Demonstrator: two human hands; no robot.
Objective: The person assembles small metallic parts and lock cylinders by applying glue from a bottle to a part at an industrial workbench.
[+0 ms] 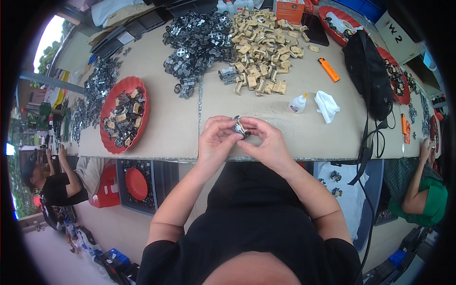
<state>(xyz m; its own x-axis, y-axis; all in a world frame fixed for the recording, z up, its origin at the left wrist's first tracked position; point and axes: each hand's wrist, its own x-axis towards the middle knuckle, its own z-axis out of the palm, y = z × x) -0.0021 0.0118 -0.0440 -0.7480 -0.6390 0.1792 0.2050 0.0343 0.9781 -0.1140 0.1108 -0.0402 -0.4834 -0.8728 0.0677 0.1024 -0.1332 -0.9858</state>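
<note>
Both my hands meet at the near edge of the table (171, 118). My left hand (216, 137) and my right hand (266, 140) pinch one small grey metal part (240, 127) between their fingertips, just above the tabletop. Farther back lie a pile of dark metal parts (197, 45) and a pile of tan blocks (261, 42). A red plate (107, 130) with assembled metal-and-tan pieces sits to my left.
A small white glue bottle (298, 103), a white cloth (327, 105) and an orange lighter (328, 70) lie right of my hands. A black bag (368, 76) and more red plates (396, 80) are at the right. Other people sit at the left (54, 183) and right (422, 190).
</note>
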